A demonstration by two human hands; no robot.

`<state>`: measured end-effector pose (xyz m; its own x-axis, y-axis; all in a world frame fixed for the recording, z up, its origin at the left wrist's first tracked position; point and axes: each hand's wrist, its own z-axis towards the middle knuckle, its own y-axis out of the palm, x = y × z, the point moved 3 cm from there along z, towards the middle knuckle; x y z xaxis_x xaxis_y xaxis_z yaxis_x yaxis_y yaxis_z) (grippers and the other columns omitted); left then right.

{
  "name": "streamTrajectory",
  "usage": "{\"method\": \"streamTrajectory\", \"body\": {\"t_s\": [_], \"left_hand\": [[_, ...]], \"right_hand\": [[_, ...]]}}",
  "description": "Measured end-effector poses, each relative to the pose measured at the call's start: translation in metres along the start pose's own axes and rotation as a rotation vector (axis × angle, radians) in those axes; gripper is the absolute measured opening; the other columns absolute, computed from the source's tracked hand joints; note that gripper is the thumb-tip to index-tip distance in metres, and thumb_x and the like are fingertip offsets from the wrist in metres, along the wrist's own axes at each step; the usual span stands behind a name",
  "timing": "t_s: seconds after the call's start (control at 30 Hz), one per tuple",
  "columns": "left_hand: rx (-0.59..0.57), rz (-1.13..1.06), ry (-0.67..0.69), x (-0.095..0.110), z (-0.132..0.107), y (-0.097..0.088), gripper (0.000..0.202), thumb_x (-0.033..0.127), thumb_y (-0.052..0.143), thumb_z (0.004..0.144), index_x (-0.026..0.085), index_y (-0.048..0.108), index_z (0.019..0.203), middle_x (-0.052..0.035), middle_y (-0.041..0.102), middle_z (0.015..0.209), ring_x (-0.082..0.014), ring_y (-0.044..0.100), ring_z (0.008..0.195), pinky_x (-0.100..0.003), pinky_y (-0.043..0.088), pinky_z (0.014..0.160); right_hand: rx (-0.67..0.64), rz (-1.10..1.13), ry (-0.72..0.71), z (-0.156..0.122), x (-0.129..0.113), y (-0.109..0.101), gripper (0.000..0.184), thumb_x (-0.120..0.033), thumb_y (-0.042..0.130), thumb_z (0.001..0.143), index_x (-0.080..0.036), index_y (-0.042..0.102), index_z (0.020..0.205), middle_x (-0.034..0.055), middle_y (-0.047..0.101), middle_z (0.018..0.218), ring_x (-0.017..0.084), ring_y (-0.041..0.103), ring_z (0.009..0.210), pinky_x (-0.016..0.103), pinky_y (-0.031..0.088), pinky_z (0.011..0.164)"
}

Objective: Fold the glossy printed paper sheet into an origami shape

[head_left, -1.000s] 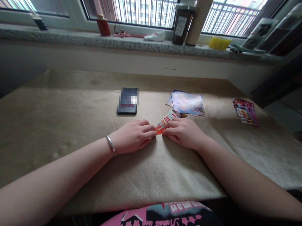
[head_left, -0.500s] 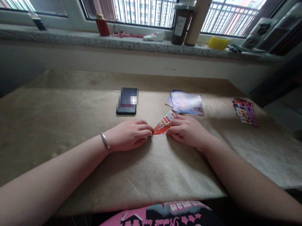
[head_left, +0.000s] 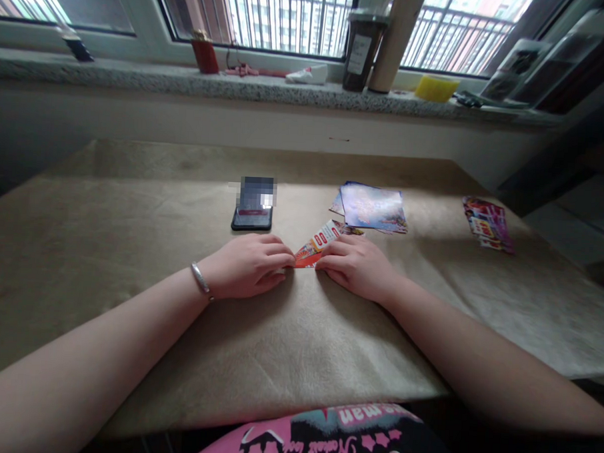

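A red and white printed card [head_left: 314,248] lies flat on the beige mat [head_left: 131,246], its orange-red corner pointing down. My left hand [head_left: 245,265], with a silver bangle [head_left: 200,280] on the wrist, presses its fingertips against the card's left side. My right hand [head_left: 355,267] has its fingers on the card's right side. Just behind them lies a black phone [head_left: 251,219], its upper part blurred out. Beyond the card is a blue glossy picture card [head_left: 373,207] on top of other cards.
Pink printed cards [head_left: 487,224] lie on the mat at the right. A granite windowsill [head_left: 238,83] at the back holds a red cup [head_left: 204,56], a dark jar [head_left: 362,52], a cardboard tube [head_left: 395,37] and a yellow roll [head_left: 437,88]. The mat's near edge crosses my lap.
Both hands and the printed card have slid left across the mat, closer to the phone. The card stays between my fingertips.
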<state>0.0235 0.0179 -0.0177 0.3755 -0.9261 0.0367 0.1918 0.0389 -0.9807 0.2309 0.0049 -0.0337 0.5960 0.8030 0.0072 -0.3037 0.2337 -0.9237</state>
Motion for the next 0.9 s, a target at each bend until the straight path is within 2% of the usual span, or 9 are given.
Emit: {"method": "streamTrajectory", "body": {"t_s": [0.37,0.6,0.9], "left_hand": [[-0.019,0.019,-0.024,0.003,0.002,0.001,0.022,0.025,0.046,0.091,0.02,0.064,0.104,-0.0061,0.066,0.104,-0.019,0.057,0.096,-0.031,0.048,0.082],[-0.002,-0.015,-0.023,0.001,0.002,0.001,0.021,0.024,0.045,0.091,0.019,0.064,0.097,-0.0064,0.066,0.104,-0.0186,0.056,0.096,-0.031,0.049,0.082],[0.007,-0.029,-0.004,0.0,0.001,0.001,0.019,0.023,0.044,0.092,0.019,0.063,0.094,-0.0062,0.066,0.102,-0.0177,0.057,0.095,-0.029,0.049,0.081]], "right_hand": [[-0.039,0.011,-0.002,-0.001,0.005,-0.008,0.021,-0.021,0.05,0.087,-0.023,0.071,0.085,0.0037,0.069,0.088,0.019,0.055,0.083,0.031,0.041,0.073],[-0.052,0.086,-0.025,-0.005,0.009,-0.011,0.021,-0.015,0.051,0.083,-0.022,0.071,0.082,0.0037,0.07,0.088,0.019,0.057,0.087,0.032,0.043,0.077],[-0.067,0.071,0.01,-0.009,0.014,-0.014,0.022,-0.012,0.05,0.08,-0.022,0.069,0.076,0.0037,0.069,0.087,0.017,0.057,0.082,0.031,0.043,0.073]]}}
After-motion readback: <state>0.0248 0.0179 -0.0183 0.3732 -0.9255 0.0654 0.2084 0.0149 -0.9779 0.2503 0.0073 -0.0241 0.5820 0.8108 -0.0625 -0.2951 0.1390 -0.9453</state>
